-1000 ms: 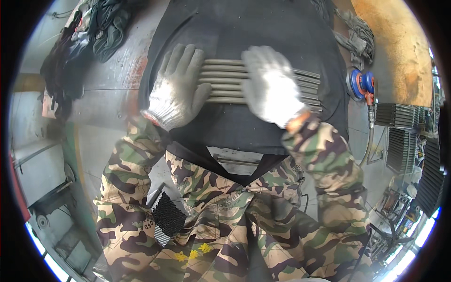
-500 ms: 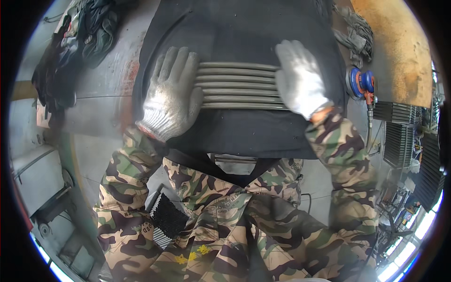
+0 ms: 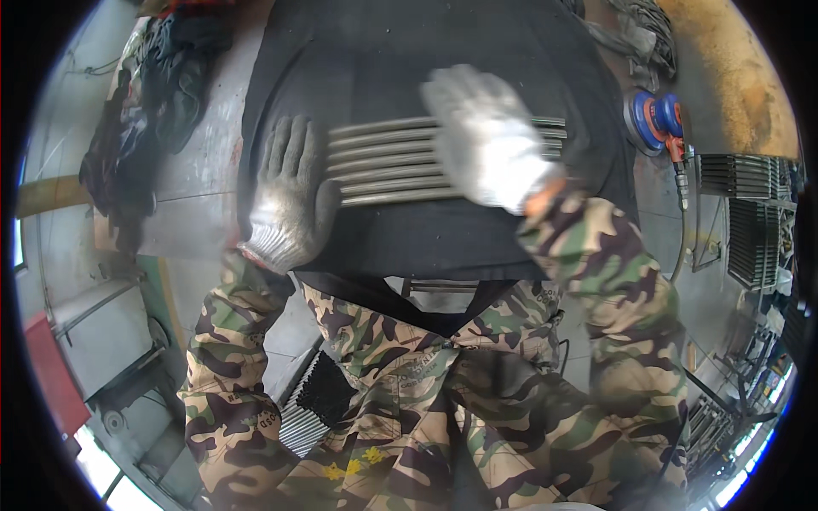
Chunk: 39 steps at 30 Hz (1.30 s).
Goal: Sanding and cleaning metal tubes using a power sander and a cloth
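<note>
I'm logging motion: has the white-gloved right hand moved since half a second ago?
Yes: the right hand moved left, away from the round blue and orange sander.

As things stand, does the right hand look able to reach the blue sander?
Probably yes: only rod ends and black cloth seem to lie between the right hand and the blue sander.

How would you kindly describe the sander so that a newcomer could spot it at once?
Find the black cloth under the row of metal rods. At its right edge, below the crumpled grey cloth in view, lies the sander; its blue-and-orange body sets it apart from both cloths.
</note>
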Available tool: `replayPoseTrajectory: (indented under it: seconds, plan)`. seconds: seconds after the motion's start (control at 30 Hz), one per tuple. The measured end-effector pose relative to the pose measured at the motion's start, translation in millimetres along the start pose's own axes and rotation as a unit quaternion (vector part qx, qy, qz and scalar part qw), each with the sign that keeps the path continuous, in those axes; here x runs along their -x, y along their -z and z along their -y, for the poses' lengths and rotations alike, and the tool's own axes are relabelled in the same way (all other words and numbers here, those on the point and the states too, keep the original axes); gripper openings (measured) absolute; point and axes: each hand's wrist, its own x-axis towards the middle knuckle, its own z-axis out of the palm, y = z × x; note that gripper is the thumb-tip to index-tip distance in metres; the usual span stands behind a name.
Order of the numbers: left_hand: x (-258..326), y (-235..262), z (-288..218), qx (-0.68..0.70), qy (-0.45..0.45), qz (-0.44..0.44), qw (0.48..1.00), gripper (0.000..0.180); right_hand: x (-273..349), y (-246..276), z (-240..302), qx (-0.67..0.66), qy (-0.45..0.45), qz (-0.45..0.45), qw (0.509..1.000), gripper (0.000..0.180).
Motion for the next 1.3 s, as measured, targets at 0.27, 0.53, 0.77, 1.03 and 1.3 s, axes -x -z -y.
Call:
replayPoseTrajectory:
  seconds: [0.27,0.53,0.77,1.03,1.3]
  plan:
    - [-11.2,-1.2,-8.2,0.01,0.003,-0.014,1.0,0.073,15.8,26.7,-19.2,0.076,-0.019,-0.055,0.995,0.042]
    - [-1.6,-2.6,0.9,0.02,0.004,-0.011,1.0,0.073,-49.5,-29.1,89.9,-0.104,0.01,0.025,0.994,0.058]
    - [9.5,14.6,-2.2,-0.028,0.013,-0.02,0.999,0.073,2.5,19.8,2.8,-0.056,0.004,0.06,0.997,0.056]
    - [-6.0,-4.8,-1.6,0.001,0.002,-0.05,0.999,0.072,63.9,65.8,-87.3,-0.027,0.005,0.075,0.997,0.057]
    - [-15.7,-4.2,-0.7,0.021,0.012,-0.049,0.998,0.067,69.5,95.7,-72.0,0.016,-0.01,-0.033,0.999,0.06]
